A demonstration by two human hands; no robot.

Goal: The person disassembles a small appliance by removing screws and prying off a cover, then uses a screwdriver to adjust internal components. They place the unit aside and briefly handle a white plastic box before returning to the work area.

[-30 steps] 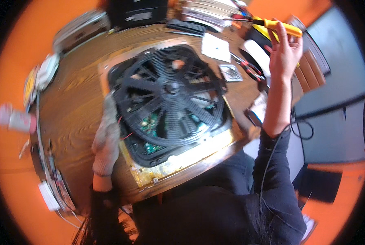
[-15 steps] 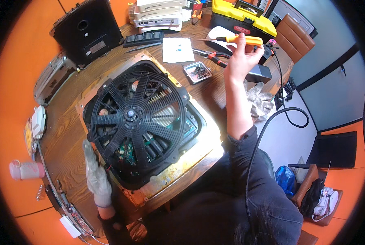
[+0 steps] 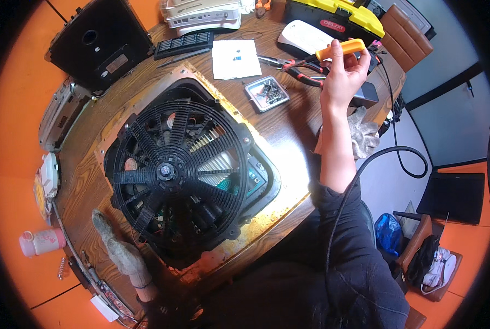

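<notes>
A black round fan (image 3: pixel 168 171) with a ribbed guard sits in a square, rusty-edged metal housing on the table; green circuit boards and metal fins show through it. My bare right hand (image 3: pixel 344 82) is raised beyond the housing's right side, its fingers closed round the yellow handle of a screwdriver (image 3: pixel 341 50). The shaft points down and left, over a pair of red-and-black pliers (image 3: pixel 305 75). In a grey-white glove, my left hand (image 3: pixel 119 247) is beside the housing's near-left side, fingers stretched out, holding nothing.
A small tray (image 3: pixel 267 94) of screws and a white cloth (image 3: pixel 235 59) with small blue bits lie beyond the housing. Further back are a dark bit case (image 3: pixel 184 45), white box-shaped devices (image 3: pixel 204 19) and a yellow-black toolbox (image 3: pixel 335 19). Another glove (image 3: pixel 362 134) lies at the right edge.
My right hand has shifted a little right and tilted the screwdriver, so its tip points lower. My left hand has drawn away from the fan, leftward and nearer to me.
</notes>
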